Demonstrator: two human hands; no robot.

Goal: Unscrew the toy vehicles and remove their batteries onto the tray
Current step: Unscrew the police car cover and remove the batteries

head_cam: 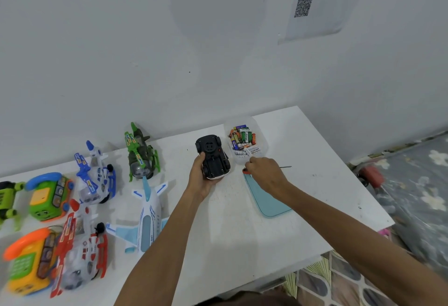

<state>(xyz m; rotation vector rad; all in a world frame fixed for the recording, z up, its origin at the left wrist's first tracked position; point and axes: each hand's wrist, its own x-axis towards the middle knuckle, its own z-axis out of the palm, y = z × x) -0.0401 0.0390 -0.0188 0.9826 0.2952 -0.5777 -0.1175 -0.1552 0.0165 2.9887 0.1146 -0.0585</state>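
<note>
1. I am holding the toy car (214, 157) in my left hand (201, 179), just to the left of the clear container (263, 146). My thumb is curling over the car's left flank and my fingers are cupping it from beneath. The car is lying belly-up, with its black underside and wheels facing me.
2. My right hand (266, 173) is hovering at the near rim of the container, knuckles up, with one fingertip reaching up to the rim.
3. A screwdriver (286, 167) is running under that hand, just on my side of the container. Its orange end is peeking out on the left and its thin metal shaft is sticking out on the right. I cannot tell whether my fingers are gripping it or it is simply lying beneath my palm.
4. The container is sitting on the white table (242, 245) and holding a jumbled heap of batteries (243, 138).
5. A flat blue tray (266, 203) is lying nearer to me than the container, and my right wrist is crossing over its far end.
6. Well to the left of the container, a green helicopter (141, 155), a blue-and-white helicopter (97, 177), a toy airplane (148, 213) and a red helicopter (80, 250) are lying on the table.
</note>
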